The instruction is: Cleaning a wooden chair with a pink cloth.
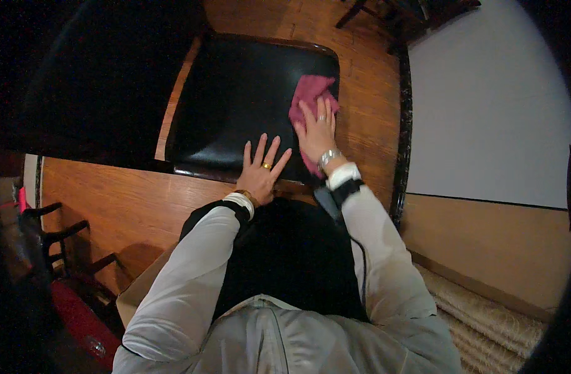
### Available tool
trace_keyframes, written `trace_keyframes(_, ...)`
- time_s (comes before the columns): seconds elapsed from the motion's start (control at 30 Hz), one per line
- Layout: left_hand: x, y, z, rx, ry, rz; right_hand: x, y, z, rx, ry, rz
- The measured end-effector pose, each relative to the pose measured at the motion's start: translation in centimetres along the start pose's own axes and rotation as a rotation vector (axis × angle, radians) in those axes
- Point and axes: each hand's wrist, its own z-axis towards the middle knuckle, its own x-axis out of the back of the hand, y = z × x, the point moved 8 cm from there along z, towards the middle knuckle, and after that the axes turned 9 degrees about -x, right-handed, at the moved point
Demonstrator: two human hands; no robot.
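Observation:
My right hand (317, 132) lies with its fingers spread on a pink cloth (310, 89), pressing it against the right side of a black padded chair seat (238, 93). The cloth's lower end hangs along the seat's edge below my wrist. My left hand (262, 167) rests palm down with fingers apart at the seat's near edge, with nothing in it. The seat has a dark glossy rim, and the black chair back (112, 84) stands at its left.
Wooden flooring (367, 112) surrounds the chair. A dark-edged light grey surface (482, 112) lies to the right, with ridged beige fabric (482, 308) below. Dark chair parts (63, 233) and a red object (82, 318) are at lower left. Dark furniture legs (355, 14) stand at the top.

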Motion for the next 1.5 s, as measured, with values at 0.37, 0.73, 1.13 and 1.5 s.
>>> trace_keyframes(0.37,2.0,0.0,-1.1,-0.077,0.269,-0.194,-2.9,-2.6,-0.4,-0.030,-0.095,0.150)
trace_keyframes(0.73,1.3,0.3,5.2,-0.141,0.234,0.019,0.1,4.3,-12.5,-0.427,0.452,0.728)
trace_keyframes(1.13,4.2,-17.3,13.3,0.115,0.265,0.114,0.6,-1.4,-9.1,0.001,0.217,0.241)
trace_keyframes(1.5,5.8,-31.8,16.4,0.768,0.153,0.115,0.4,-0.1,-9.1,-0.063,0.186,0.227)
